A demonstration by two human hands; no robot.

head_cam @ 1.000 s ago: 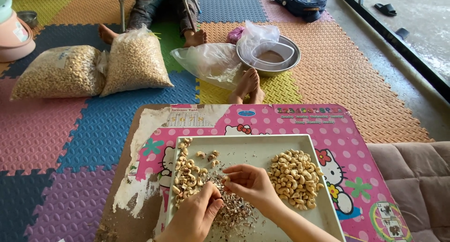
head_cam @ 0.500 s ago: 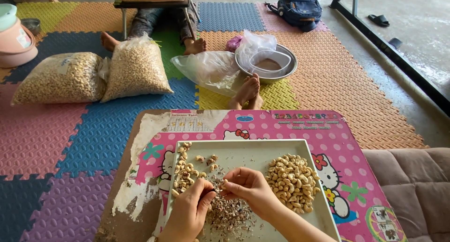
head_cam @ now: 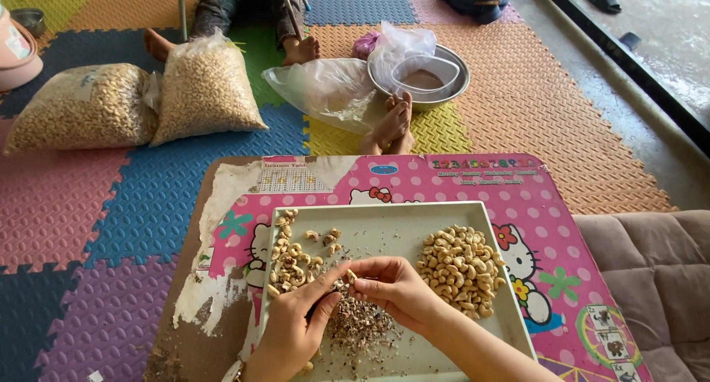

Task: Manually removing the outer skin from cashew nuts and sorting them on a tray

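Both hands pinch one cashew [head_cam: 345, 280] over husk scraps [head_cam: 359, 326] mid-tray [head_cam: 392, 218]: left hand [head_cam: 292, 326], right hand [head_cam: 392, 286]. Peeled pile [head_cam: 458, 267] right, unpeeled nuts [head_cam: 292, 264] left. Two full bags [head_cam: 203, 90] and a bowl [head_cam: 451, 93] lie beyond the table [head_cam: 540, 227].

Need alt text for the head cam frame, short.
Two bare hands, left hand and right hand, pinch a cashew nut together over a heap of peeled skins in a pale tray on a pink low table. Peeled cashews lie right, unpeeled ones left; two bags of cashews sit on foam mats beyond.
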